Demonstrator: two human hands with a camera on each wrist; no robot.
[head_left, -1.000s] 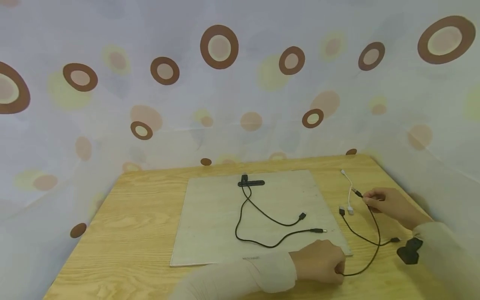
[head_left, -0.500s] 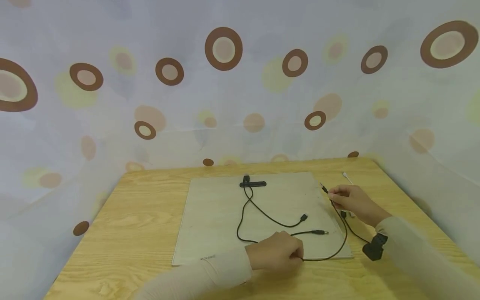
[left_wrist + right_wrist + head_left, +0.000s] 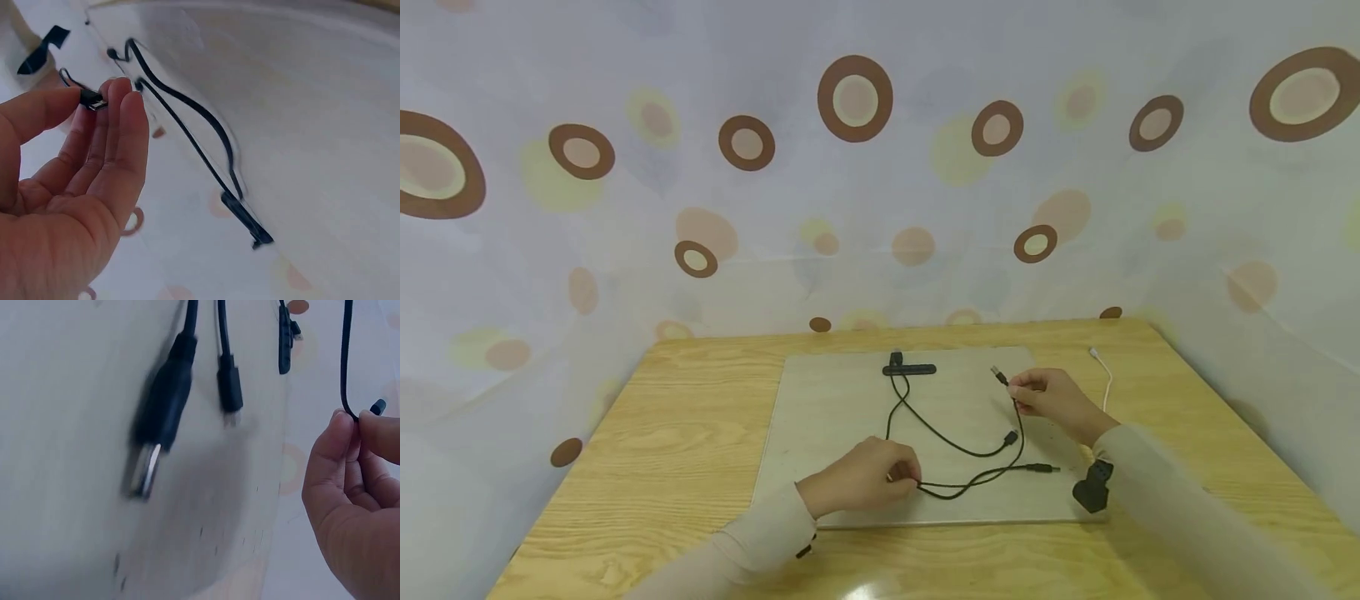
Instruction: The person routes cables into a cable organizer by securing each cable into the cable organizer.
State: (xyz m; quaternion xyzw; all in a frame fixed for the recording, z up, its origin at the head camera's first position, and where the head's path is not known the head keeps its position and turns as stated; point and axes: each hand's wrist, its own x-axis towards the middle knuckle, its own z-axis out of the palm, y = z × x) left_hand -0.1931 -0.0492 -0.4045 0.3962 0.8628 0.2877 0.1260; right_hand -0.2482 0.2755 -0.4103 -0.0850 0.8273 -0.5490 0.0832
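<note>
Between my two hands a black USB cable (image 3: 1022, 429) hangs in a curve over a pale board (image 3: 827, 400). My left hand (image 3: 868, 475) pinches one end; in the left wrist view that small black plug (image 3: 92, 99) sits between thumb and fingertips. The right hand (image 3: 1056, 402) pinches the cable just behind its USB plug (image 3: 999, 375), which points up and left. Below, another black cable lies on the board, with a barrel plug (image 3: 1039, 468) and a smaller plug (image 3: 1011, 437). Its far end sits at a black strip (image 3: 917, 369).
A white cable (image 3: 1106, 375) lies on the wooden table (image 3: 692, 408) right of the board, partly hidden by my right arm. That arm also covers the table area beside the board. A patterned sheet (image 3: 760, 208) hangs behind and at both sides.
Both hands have moved left with the held cable, from the table's right side to over the board. The right arm now covers the other short black cable there.
</note>
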